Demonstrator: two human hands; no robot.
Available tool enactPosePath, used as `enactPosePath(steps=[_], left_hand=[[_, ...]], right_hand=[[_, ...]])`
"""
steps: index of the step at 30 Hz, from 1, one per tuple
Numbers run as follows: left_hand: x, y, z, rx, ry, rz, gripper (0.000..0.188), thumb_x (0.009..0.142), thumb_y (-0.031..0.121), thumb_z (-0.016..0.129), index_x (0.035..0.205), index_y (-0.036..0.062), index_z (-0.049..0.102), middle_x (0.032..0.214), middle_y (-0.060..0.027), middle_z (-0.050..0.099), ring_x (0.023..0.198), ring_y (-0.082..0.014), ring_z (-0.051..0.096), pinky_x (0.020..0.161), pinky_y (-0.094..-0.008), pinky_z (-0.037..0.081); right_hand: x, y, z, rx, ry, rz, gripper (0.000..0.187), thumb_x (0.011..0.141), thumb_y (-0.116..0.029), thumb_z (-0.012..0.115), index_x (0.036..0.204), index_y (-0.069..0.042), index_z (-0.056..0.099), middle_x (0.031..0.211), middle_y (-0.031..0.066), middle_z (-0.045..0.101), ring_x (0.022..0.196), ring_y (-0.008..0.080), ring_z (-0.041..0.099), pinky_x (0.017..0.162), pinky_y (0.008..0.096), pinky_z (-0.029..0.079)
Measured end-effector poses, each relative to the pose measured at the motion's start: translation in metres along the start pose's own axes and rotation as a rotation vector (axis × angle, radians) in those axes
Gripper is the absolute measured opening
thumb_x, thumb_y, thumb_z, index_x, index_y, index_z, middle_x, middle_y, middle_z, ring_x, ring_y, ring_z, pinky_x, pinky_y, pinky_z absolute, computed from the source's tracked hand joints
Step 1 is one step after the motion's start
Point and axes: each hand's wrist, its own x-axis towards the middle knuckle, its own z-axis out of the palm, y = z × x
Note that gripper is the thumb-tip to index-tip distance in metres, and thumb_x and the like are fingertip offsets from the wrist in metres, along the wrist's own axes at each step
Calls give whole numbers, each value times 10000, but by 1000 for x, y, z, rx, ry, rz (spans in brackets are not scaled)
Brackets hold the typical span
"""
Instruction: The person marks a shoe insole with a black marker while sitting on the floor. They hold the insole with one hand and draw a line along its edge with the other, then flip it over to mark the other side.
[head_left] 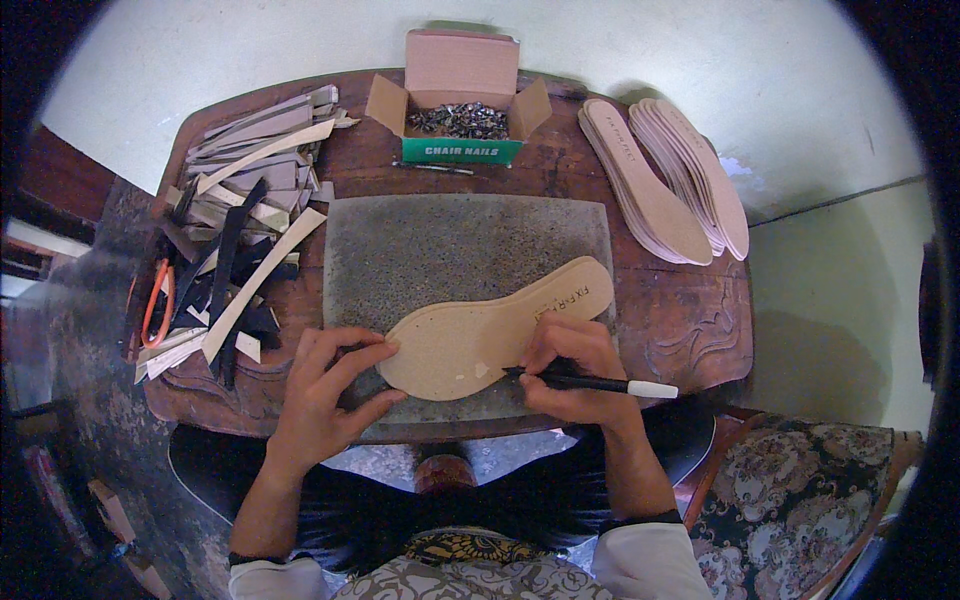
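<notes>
A tan shoe insole (450, 335) lies slantwise on a grey speckled slab (450, 235), its wide toe end to the left and its narrow heel to the upper right. My left hand (335, 385) pinches the toe end's left edge between thumb and fingers. In my right hand (575, 370) is a black pen (595, 382) with a white cap on its back end. The pen's tip meets the insole's near edge, close to two small pale patches. Dark print marks the heel, partly behind my right hand.
Two stacks of insoles (650, 190) stand at the back right. An open box of nails (460, 150) sits at the back middle, a thin rod before it. Strips of material (260, 160) and orange-handled scissors (157, 305) crowd the left of the carved wooden table (690, 335).
</notes>
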Motion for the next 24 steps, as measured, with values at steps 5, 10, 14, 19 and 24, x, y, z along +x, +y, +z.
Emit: enactPosePath(steps=[5,10,14,19,24], left_hand=[[1,-1,1,2,25,35,524,676,178,876,1169,113,709,1154,-72,637,1007,-286,561,860,-388,467],[0,-1,0,8,27,50,537,687,186,873,1187,102,696,1152,-78,635,1006,-289,566,857,-392,472],[-1,2,-3,12,34,43,556,704,201,867,1214,85,677,1153,-91,630,1011,-299,567,860,-395,478],[-3,0,-1,-11,65,50,577,726,219,858,1248,79,657,1168,-105,610,1017,-304,562,868,-393,479],[-4,-2,-2,-1,76,74,588,727,223,862,1261,82,661,1170,-104,598,1013,-297,556,869,-388,480]], right_hand=[[-1,1,1,-9,-11,19,209,634,23,730,696,-37,540,720,95,626,664,223,648,604,322,494],[-2,7,-2,79,97,-24,162,715,-48,756,757,-54,599,770,77,632,682,221,639,596,333,484],[-4,-22,-10,489,442,419,143,808,-112,767,905,-61,675,782,58,647,712,228,659,639,339,514],[14,-30,-36,-368,-54,-45,476,782,-261,822,1168,-59,632,1096,123,691,968,256,677,897,385,518],[27,-32,-19,-547,-230,-75,579,707,-314,853,1197,-90,639,1238,73,665,1213,287,571,1077,429,378]])
